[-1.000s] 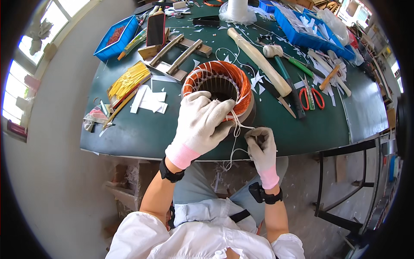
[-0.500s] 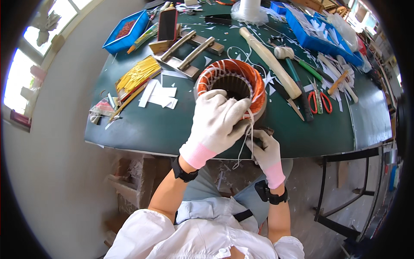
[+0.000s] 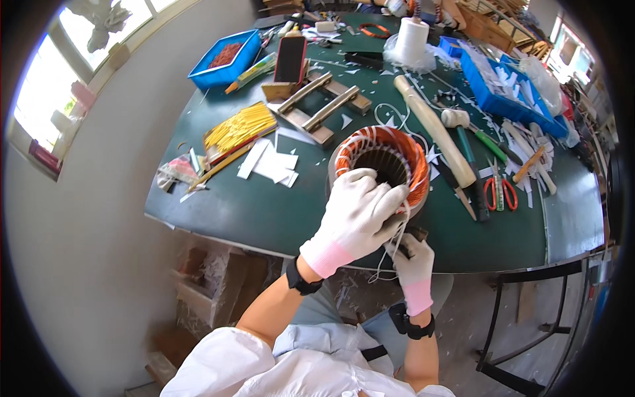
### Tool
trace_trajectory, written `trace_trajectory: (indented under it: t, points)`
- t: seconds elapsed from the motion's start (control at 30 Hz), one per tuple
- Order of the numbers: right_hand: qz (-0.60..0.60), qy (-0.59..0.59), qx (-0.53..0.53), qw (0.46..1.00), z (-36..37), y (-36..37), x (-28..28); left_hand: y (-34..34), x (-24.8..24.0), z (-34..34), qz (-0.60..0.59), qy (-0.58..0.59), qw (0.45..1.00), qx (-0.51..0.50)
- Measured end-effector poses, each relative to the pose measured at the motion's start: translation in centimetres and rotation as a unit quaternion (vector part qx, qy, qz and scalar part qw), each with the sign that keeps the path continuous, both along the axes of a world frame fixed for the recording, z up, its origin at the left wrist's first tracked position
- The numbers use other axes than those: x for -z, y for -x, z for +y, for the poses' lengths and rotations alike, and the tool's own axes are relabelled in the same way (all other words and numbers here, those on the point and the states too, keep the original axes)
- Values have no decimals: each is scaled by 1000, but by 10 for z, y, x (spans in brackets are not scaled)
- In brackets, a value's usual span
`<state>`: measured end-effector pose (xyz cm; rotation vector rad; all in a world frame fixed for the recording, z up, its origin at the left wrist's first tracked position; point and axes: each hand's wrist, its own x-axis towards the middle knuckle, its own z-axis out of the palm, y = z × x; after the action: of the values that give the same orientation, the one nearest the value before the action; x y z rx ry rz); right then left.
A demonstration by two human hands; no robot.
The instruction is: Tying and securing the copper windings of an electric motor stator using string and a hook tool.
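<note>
A motor stator (image 3: 334,182) stands at the table's near edge, its orange copper winding (image 3: 419,169) wrapped with turns of white cord. My left hand (image 3: 364,210), in a white glove with a pink cuff, lies over the near rim of the winding, fingers curled and pressed together on it. From the rim's right side a white cord (image 3: 401,228) hangs in loops past the table edge. Below it my right hand (image 3: 413,261), gloved alike, has its fingers closed at the cord. The fingertips of both hands are partly hidden.
Right of the stator lie a wooden mallet handle (image 3: 436,132), a hammer (image 3: 471,169) and red-handled scissors (image 3: 501,192). Left are yellow sticks (image 3: 239,131), white paper strips (image 3: 270,162) and a phone (image 3: 290,61). Blue trays (image 3: 225,63) and a cord spool (image 3: 411,41) stand farther back.
The view has tilted up, so the table and stator appear lower and farther right. Both hands stay at the stator and cord, with little visible change in their grip.
</note>
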<state>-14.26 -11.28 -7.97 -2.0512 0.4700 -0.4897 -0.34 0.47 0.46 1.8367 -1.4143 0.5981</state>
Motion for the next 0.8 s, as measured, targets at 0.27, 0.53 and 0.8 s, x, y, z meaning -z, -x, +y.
trace_trajectory:
  t: [0.27,0.53,0.8]
  points:
    - [-15,-52,63,997,4,5,5,2,-2,1,-7,-4,1000,-12]
    - [-57,-163,98,980,1,5,12,2,-2,0,-14,-8,1000,-10]
    - [-78,-158,87,980,5,5,3,3,-9,1,-23,-14,1000,-7]
